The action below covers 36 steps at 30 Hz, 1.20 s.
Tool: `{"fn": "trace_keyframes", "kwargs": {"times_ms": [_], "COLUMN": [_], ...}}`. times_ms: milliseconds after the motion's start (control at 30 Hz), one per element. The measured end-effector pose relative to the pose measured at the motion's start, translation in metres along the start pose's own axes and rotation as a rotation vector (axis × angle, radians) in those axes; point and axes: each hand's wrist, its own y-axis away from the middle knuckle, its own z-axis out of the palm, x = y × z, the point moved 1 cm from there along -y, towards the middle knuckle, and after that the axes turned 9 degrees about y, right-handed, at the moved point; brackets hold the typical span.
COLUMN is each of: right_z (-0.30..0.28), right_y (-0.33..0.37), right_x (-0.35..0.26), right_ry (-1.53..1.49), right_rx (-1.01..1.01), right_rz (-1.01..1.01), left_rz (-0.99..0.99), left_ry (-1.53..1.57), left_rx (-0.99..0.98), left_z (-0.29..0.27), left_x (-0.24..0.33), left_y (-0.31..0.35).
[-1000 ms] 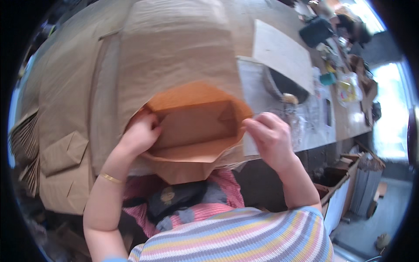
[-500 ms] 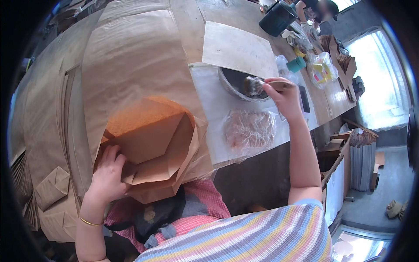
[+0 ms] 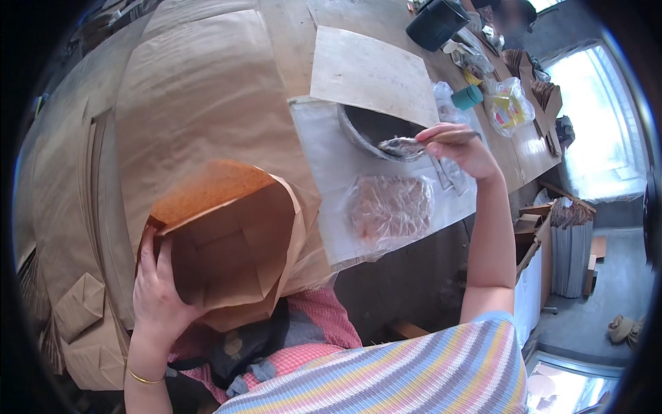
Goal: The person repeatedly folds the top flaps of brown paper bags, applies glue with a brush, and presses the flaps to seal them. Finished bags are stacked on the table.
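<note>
My left hand (image 3: 160, 286) grips the left edge of a brown paper bag (image 3: 231, 265), thumb near the lower rim and fingers along the side. The bag's mouth stands open toward me, with its folded bottom showing inside. Along its upper edge lies an orange-brown, rough-looking piece (image 3: 210, 190); what it is I cannot make out. My right hand (image 3: 463, 150) is closed round the wooden handle of a brush (image 3: 403, 146). Its whitish, paste-covered bristles rest at the near rim of a dark round bowl (image 3: 350, 132). A pale board (image 3: 372, 67) partly covers the bowl.
Near the table edge lies a brownish slab in clear plastic (image 3: 391, 207). Large brown paper sheets (image 3: 200, 96) spread across the left. Farther right are a teal cup (image 3: 467, 97), a plastic bag (image 3: 509, 107) and a black bucket (image 3: 437, 25). Another person works at the far end.
The bag's mouth has opened wider and turned, showing more of its inside. My left hand has shifted slightly down. The brush has swung flatter, and my right hand has moved a little right.
</note>
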Motion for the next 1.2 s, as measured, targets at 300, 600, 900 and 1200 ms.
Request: {"fn": "trace_keyframes", "kwargs": {"times_ms": [300,600,900,1200], "right_z": [0.125,0.327,0.240,0.206], "right_y": [0.016,-0.048,-0.015,-0.001], "right_x": [-0.089,-0.173,-0.162,-0.144], "right_ry": [-0.678,-0.527,-0.084,-0.071], "right_rx": [0.554,0.167,0.291,0.037], "right_rz": [-0.221,-0.001,-0.004,0.040], "left_rz": [-0.004,-0.017,-0.064,-0.080], "left_ry": [0.352,0.495,0.335,0.313], "left_rx": [-0.143,-0.108,-0.200,-0.265], "left_z": [0.001,0.011,0.009,0.008], "left_x": [-0.031,-0.038,-0.034,-0.037], "left_y": [-0.013,-0.002,-0.007,-0.011]}}
